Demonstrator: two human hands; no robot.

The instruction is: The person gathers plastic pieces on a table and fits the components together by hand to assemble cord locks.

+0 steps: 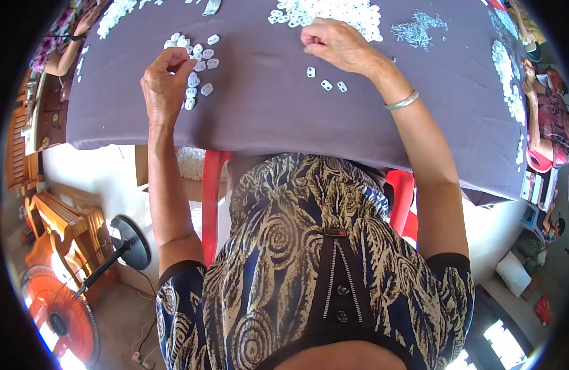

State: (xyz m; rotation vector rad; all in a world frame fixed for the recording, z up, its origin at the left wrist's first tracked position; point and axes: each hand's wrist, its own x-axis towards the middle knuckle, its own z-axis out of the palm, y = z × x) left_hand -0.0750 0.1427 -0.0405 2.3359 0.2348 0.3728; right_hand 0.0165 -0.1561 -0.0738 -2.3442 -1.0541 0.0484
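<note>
My left hand (165, 80) is pinched closed at the edge of a loose cluster of small white plastic pieces (206, 89) with dark marks on their faces. Thumb and fingertips press together there, and whatever they grip is too small or hidden to make out. My right hand (341, 46), with a silver bangle on its wrist, is curled in a pinch at the near edge of a large heap of white pieces (362, 15). Its fingertips hide what may be between them. Closer to me lie three separate white two-holed pieces (326, 85).
A dark cloth (266, 117) covers the table. Small metal pins (420, 28) lie scattered right of the heap. Other people's arms (61, 60) and more white pieces (508, 80) are at both table sides. Below left stand a fan (59, 324) and a wooden chair (65, 228).
</note>
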